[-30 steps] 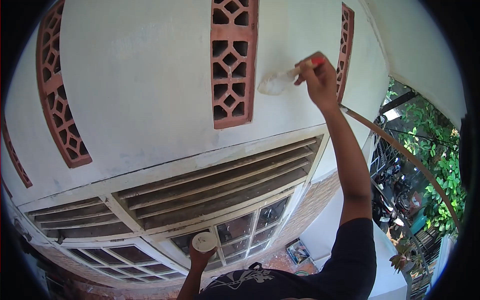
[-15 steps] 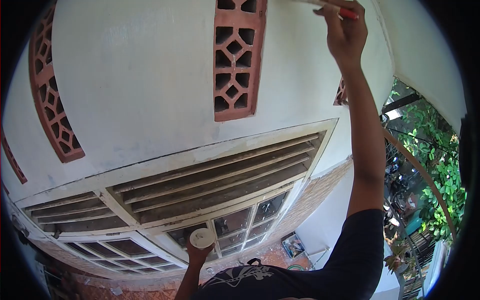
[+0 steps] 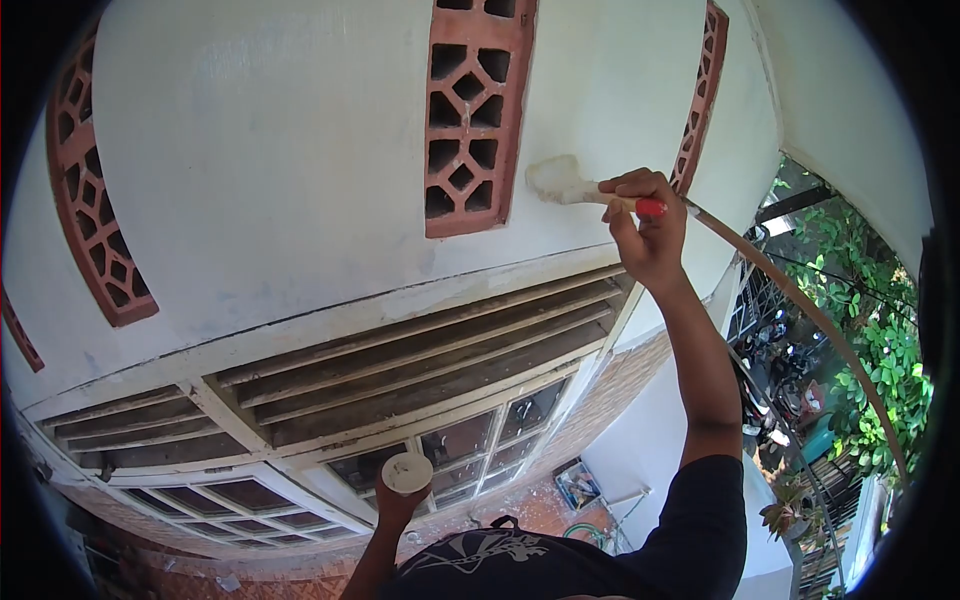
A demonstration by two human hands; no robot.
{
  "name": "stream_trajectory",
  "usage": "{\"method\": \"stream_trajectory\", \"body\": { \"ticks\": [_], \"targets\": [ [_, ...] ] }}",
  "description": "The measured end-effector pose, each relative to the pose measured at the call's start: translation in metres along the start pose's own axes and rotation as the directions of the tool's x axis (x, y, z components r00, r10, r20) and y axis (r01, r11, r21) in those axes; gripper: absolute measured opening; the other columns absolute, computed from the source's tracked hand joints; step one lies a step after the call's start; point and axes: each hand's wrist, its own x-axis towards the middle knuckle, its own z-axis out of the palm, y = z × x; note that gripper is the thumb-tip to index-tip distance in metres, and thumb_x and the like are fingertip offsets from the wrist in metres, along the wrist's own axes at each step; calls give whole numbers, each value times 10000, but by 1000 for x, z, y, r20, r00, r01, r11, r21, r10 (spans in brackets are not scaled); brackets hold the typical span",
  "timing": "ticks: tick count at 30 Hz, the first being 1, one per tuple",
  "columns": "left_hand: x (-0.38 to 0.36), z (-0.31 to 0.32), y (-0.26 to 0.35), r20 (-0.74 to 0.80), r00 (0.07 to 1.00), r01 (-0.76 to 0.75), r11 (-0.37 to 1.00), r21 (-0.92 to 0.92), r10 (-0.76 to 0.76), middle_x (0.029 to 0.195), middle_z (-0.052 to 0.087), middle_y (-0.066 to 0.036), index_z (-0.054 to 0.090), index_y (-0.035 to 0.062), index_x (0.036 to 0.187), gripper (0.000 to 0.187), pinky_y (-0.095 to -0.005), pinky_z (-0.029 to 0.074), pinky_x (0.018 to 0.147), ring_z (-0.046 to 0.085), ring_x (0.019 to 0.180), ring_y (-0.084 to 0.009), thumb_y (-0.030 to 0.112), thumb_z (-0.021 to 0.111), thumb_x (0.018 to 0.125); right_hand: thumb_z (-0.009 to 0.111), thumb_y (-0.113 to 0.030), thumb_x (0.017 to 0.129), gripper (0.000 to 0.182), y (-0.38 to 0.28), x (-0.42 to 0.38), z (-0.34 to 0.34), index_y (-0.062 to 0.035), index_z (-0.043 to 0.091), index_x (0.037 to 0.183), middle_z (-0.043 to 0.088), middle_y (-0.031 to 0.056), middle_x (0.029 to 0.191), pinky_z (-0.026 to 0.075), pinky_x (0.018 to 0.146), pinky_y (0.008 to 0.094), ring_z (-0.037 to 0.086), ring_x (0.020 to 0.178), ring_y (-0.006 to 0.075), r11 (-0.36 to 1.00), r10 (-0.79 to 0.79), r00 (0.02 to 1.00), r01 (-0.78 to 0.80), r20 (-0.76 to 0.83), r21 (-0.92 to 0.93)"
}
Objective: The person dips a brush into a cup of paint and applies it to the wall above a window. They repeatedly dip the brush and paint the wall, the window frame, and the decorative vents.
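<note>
My right hand is closed round the handle of a paintbrush, whose handle has a red end. The pale bristles lie against the white wall, just right of a terracotta-coloured vent block with patterned openings. Low in the view, my left hand grips a white cup in front of the window panes. Some whitish stuff shows inside the cup; its depth is hard to make out.
Below the wall run wooden louvres over framed windows. Another vent block is at the left and one at the right. A curved brown pole crosses the right side before green plants. A box stands on the speckled floor.
My right hand has come down from the top of the view, bringing the paintbrush to the wall beside the middle vent block. My left hand with the cup has hardly moved.
</note>
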Motion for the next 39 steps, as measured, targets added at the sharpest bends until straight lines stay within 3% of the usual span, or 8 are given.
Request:
{"method": "stream_trajectory", "body": {
  "ticks": [6, 10, 18, 25, 32, 36, 38, 39],
  "targets": [
    [2, -7, -14, 21, 1000, -9, 1000, -13, 9, 1083, 634, -99, 519, 40, 1184, 702, -361, 527, 867, 631, 992, -207, 104, 901, 598, 539, -19, 956, 50, -8, 39, -23, 27, 519, 955, 656, 133, 898, 527, 587, 237, 594, 661, 83, 978, 138, 990, -134, -10, 157],
    [-4, -12, -3, 18, 999, 27, 999, 23, -28, 1091, 625, -122, 496, 22, 1197, 730, -356, 509, 901, 623, 1014, -221, 114, 901, 597, 591, -177, 963, 200, -4, 89, -43, 19, 566, 998, 650, 80, 869, 579, 639, 266, 615, 657, 100, 905, 396, 890, -420, 228, 69],
    [-12, -23, -12, -49, 999, 9, 999, -43, -11, 1064, 633, -123, 505, 8, 1183, 710, -360, 513, 885, 630, 996, -225, 124, 899, 605, 680, -255, 913, 285, 17, 140, -29, -12, 578, 1023, 643, 53, 870, 591, 678, 279, 660, 711, 124, 869, 426, 739, -495, 522, -8],
    [-15, -25, -25, -66, 997, 36, 994, -106, -43, 1119, 610, -133, 479, 8, 1215, 746, -361, 508, 896, 618, 1028, -231, 139, 902, 614, 584, -310, 971, 267, 26, 198, -42, -51, 581, 1032, 654, 56, 958, 563, 684, 277, 616, 691, 95, 968, 213, 801, -252, 560, -7],
    [-15, -16, -17, -97, 995, 31, 999, -38, -35, 1115, 613, -125, 480, 17, 1214, 751, -376, 513, 899, 621, 1024, -233, 111, 900, 598, 590, -214, 979, 167, -25, 218, -63, -52, 572, 942, 664, 56, 830, 586, 620, 302, 653, 670, 138, 1000, -6, 973, -1, 233, 27],
    [-15, -6, -7, -106, 994, 28, 999, -36, -31, 1111, 614, -120, 472, 23, 1217, 761, -391, 518, 904, 623, 1015, -240, 99, 899, 592, 623, -180, 960, 157, -8, 187, -65, -32, 603, 1008, 677, 56, 855, 587, 665, 300, 662, 721, 138, 961, -272, 951, 258, 150, 102],
    [-13, -3, -3, -81, 996, 27, 998, -61, -32, 1089, 628, -120, 501, 17, 1180, 713, -374, 518, 888, 631, 995, -231, 109, 897, 594, 585, -140, 969, 178, 7, 158, -54, 14, 635, 1041, 673, 96, 1088, 569, 758, 293, 678, 838, 158, 905, -424, 905, 425, 24, -31],
    [-13, -3, -2, -51, 998, 30, 996, -81, -34, 1067, 641, -120, 530, 11, 1144, 666, -356, 518, 871, 639, 974, -222, 119, 895, 597, 632, -56, 908, 142, 4, 142, -46, 15, 643, 1031, 683, 120, 1050, 561, 799, 303, 684, 863, 181, 891, -427, 903, 429, 47, -146]
  ]
}}
